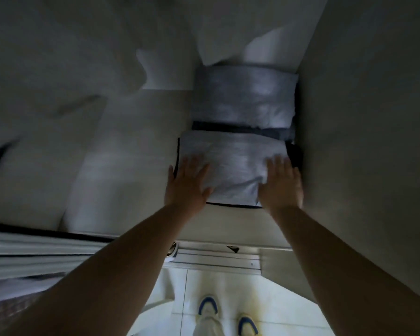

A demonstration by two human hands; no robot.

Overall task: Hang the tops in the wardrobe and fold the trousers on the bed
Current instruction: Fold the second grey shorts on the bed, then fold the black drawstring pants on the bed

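A folded grey garment [230, 166] is laid inside the wardrobe [349, 117], on its shelf, close to the front edge and just beside the right wall. Whether it is trousers or a top cannot be told. It is pressed at its left side by the left hand [186, 184] and at its right side by the right hand [280, 184], fingers straight and spread, nothing grasped. A second folded grey garment [244, 97] is seen just behind it. White shoes [207, 307] are seen on the tiled floor [277, 294].
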